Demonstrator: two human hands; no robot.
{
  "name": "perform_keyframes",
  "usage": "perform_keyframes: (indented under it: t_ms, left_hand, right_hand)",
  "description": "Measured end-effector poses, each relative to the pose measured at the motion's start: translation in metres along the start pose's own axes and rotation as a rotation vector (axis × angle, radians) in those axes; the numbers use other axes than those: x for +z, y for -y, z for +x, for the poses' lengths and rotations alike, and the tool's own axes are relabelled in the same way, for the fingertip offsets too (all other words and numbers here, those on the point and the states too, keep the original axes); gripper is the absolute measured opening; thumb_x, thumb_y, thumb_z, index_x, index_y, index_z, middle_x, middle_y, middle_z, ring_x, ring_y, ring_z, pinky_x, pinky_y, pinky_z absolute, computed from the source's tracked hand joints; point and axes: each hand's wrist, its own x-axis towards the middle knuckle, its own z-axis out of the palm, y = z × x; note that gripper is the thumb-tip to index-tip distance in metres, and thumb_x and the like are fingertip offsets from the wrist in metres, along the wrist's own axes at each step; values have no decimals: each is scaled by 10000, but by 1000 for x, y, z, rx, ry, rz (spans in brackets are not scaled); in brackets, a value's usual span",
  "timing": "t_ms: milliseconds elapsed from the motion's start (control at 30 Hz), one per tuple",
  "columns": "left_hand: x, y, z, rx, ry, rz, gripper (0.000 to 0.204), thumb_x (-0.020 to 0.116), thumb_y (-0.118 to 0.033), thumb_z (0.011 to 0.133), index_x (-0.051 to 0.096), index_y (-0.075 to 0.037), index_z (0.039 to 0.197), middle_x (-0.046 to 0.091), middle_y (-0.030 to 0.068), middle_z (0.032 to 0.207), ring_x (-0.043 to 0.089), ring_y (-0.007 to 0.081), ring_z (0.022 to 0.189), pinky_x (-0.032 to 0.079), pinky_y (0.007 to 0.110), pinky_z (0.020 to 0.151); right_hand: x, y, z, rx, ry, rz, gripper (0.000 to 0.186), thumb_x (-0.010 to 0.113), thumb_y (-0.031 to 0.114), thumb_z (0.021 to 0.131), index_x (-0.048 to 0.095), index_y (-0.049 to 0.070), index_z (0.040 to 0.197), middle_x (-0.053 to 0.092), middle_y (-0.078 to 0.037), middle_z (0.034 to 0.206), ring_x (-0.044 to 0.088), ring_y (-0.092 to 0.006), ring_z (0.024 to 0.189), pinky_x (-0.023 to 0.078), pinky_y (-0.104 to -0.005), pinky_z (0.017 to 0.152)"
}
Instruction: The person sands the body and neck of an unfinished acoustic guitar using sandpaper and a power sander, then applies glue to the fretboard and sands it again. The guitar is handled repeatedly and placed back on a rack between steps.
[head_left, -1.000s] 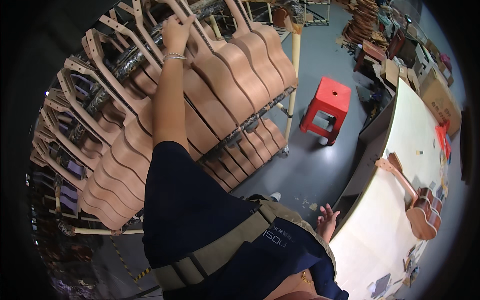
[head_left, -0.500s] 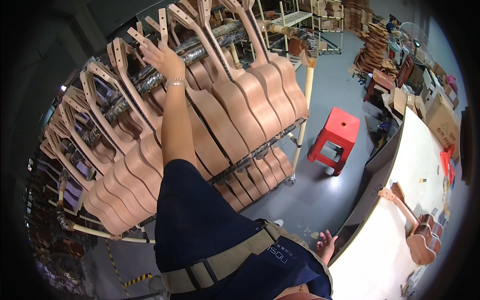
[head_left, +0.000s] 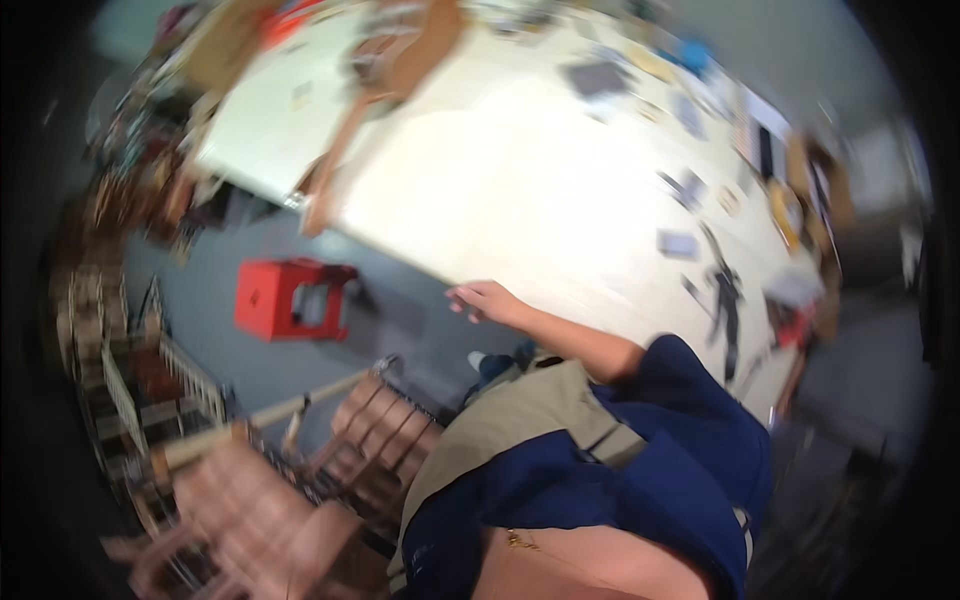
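My right hand (head_left: 483,300) hangs over the near edge of a pale worktable (head_left: 540,200), its fingers loosely bent and apart with nothing in them. My left hand is out of sight. On the table's far left side lies a brown wooden small guitar (head_left: 430,45), its neck pointing toward the near edge. At the lower left stands a rack whose pale frame rail (head_left: 285,410) shows beside several unfinished wooden guitar bodies (head_left: 250,510). Motion blurs much of the picture.
A red plastic stool (head_left: 268,300) stands on the grey floor between rack and table. Along the table's right side lie a black tool-like object (head_left: 728,300), a grey block (head_left: 677,244) and a yellow tape roll (head_left: 785,215). Shelving (head_left: 165,370) stands at the left.
My view has swung right from the guitar rack to the worktable. My left hand, earlier raised by the guitar necks, has left the view. My right hand now shows at the table edge.
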Motion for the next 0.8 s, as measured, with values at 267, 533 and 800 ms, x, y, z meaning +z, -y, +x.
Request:
perform_keyframes:
  t_ms: [267,533,800]
  left_hand:
    - [113,-137,-62,-36,352,-714,260,515,-124,898,467,27,1104,499,152,971,486,225,904,404,313,799]
    - [157,-238,-77,-218,496,-1265,188,517,-105,900,477,14,1039,488,114,892,478,193,816,405,283,729]
    - [168,-297,-67,-274,588,-1594,118,519,-87,903,488,1,975,477,75,813,470,162,728,406,253,659]
  right_hand:
    - [-274,83,-70,-335,-1767,-1038,349,610,295,833,587,154,1152,493,-71,1213,410,-279,1137,318,-437,957]
    - [-498,108,-151,367,-2008,-1066,603,521,533,846,495,111,1276,268,-190,1438,217,-322,1324,123,-515,1066]
    - [-362,108,-144,-417,-1592,-798,495,630,388,825,519,104,1214,417,-163,1315,333,-336,1243,244,-481,1019]
